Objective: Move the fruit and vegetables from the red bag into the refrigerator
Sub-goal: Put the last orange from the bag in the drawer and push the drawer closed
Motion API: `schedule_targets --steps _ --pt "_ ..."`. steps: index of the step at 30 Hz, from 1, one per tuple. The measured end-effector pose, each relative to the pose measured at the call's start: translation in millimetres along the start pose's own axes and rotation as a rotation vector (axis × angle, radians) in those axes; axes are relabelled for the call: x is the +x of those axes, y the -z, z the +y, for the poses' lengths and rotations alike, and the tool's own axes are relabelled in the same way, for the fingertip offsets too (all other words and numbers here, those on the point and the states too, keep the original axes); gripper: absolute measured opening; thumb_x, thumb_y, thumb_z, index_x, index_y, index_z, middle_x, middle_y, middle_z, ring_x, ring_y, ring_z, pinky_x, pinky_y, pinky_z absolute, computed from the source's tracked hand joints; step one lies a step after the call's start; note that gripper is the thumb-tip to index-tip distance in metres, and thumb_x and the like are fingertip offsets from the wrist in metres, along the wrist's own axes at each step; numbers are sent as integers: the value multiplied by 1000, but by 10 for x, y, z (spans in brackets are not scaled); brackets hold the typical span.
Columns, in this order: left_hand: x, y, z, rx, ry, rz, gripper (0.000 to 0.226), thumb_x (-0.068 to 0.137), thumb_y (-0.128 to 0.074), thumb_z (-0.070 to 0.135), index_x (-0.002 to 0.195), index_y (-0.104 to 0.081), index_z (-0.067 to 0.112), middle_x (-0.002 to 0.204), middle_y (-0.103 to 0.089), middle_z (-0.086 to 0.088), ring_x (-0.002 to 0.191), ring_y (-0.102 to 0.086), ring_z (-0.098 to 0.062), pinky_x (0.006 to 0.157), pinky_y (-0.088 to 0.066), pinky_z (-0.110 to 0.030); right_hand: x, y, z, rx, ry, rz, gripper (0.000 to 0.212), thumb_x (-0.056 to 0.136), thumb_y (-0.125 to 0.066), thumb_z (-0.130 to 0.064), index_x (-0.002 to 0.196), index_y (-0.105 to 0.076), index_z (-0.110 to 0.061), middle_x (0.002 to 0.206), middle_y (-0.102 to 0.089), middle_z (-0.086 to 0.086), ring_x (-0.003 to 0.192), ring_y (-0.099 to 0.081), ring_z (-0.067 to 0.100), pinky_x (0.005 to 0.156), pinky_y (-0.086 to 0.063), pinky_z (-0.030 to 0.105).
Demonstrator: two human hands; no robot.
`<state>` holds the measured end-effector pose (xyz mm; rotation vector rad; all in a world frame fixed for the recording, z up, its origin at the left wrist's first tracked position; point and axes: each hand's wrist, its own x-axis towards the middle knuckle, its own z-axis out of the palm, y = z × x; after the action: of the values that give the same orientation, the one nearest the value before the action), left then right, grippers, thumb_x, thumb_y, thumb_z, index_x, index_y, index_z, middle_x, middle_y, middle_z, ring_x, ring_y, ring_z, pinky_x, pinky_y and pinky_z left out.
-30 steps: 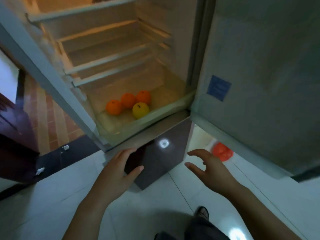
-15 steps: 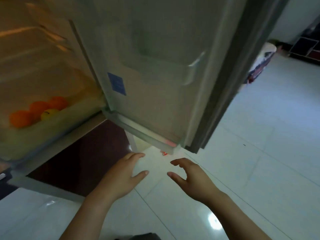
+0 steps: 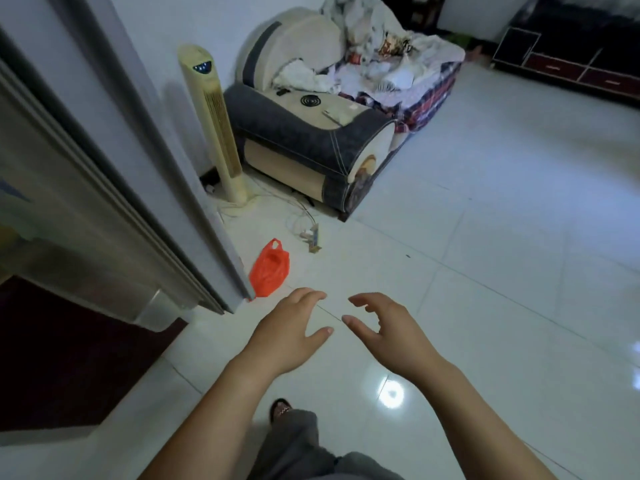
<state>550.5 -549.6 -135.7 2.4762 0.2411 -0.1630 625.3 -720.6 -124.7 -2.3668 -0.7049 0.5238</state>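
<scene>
You've turned away from the fridge [image 3: 69,358]; your left hand [image 3: 291,327] and right hand [image 3: 388,330] hang empty, fingers loose. Just beyond, the bag [image 3: 270,268] lies on the floor [image 3: 485,271] beside the door [image 3: 114,188]. Likely next: stoop and reach inside.

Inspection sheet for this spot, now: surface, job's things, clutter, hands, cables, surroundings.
Surface: glossy white tiled floor, light glare.
Job's things: red bag lies on the floor beside the open refrigerator door; contents not visible.
Clutter: crumpled clothes piled on the sofa.
Hands: left hand and right hand open, empty, held out above the floor.
Cables: white cables and a power strip loose on the floor beyond the bag.
Surroundings: tower fan by the wall, dark cabinet far right.
</scene>
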Motion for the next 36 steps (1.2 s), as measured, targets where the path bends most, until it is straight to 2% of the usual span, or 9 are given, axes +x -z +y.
schedule_targets --steps 7,12,16,21,26,30,32,33,36 --pt "963 -229 8 -124 69 -16 52 88 -56 41 135 -39 28 142 -37 12 127 -39 -5 98 -29 -16 745 365 491 -63 -33 -39 39 90 -48 -51 124 -50 -32 127 -52 -16 102 -43 -6 84 -33 12" --pt "1886 -162 -97 -141 143 -48 51 89 -56 40 135 -40 25 142 -38 7 125 -42 -11 100 -36 -25 1490 787 714 -118 -67 -57 39 91 -48 -48 125 -51 -29 128 -53 -13 112 -50 4 88 -38 17" --pt "2434 90 -87 -164 205 -3 49 88 -57 38 133 -43 24 142 -40 3 126 -42 -13 98 -31 -21 2073 1132 787 -142 -39 -86 38 91 -48 -47 124 -51 -29 127 -54 -12 112 -51 6 89 -40 19" --pt "2764 331 -287 -174 320 51 48 86 -60 40 130 -46 25 141 -41 3 125 -44 -14 99 -36 -25 2753 1192 728 -127 43 -174 38 91 -47 -48 124 -52 -29 126 -54 -11 110 -51 5 87 -37 17" --pt "3031 499 -448 -219 468 118 47 83 -66 33 125 -52 18 128 -52 -2 117 -50 -16 94 -37 -22 3547 1190 688 -162 171 -327 40 91 -48 -47 125 -52 -27 128 -54 -10 111 -50 4 85 -33 13" --pt "3394 708 -658 -261 579 288 48 76 -61 43 117 -58 19 118 -56 2 107 -53 -9 85 -31 -14 4261 1127 601 -160 295 -459 39 91 -50 -45 124 -54 -24 125 -55 -8 113 -50 6 84 -32 13" --pt "3661 834 -758 -281 677 350 39 81 -63 34 118 -58 21 112 -54 5 100 -47 -6 82 -30 -16 4697 1109 575 -172 367 -513 38 91 -50 -46 123 -54 -24 124 -56 -7 113 -51 9 86 -36 17" --pt "3771 872 -808 -282 702 351 40 81 -59 38 117 -59 20 111 -55 4 100 -48 -9 82 -31 -19 4880 1110 570 -192 398 -539 39 91 -49 -46 123 -54 -24 125 -56 -6 113 -51 10 88 -37 18" --pt "4209 959 -993 -294 776 385 66 75 -41 58 124 -56 16 127 -55 -5 116 -49 -21 94 -35 -27 5562 1176 550 -257 498 -622 40 92 -49 -45 126 -52 -24 128 -55 -5 115 -50 11 93 -37 21"
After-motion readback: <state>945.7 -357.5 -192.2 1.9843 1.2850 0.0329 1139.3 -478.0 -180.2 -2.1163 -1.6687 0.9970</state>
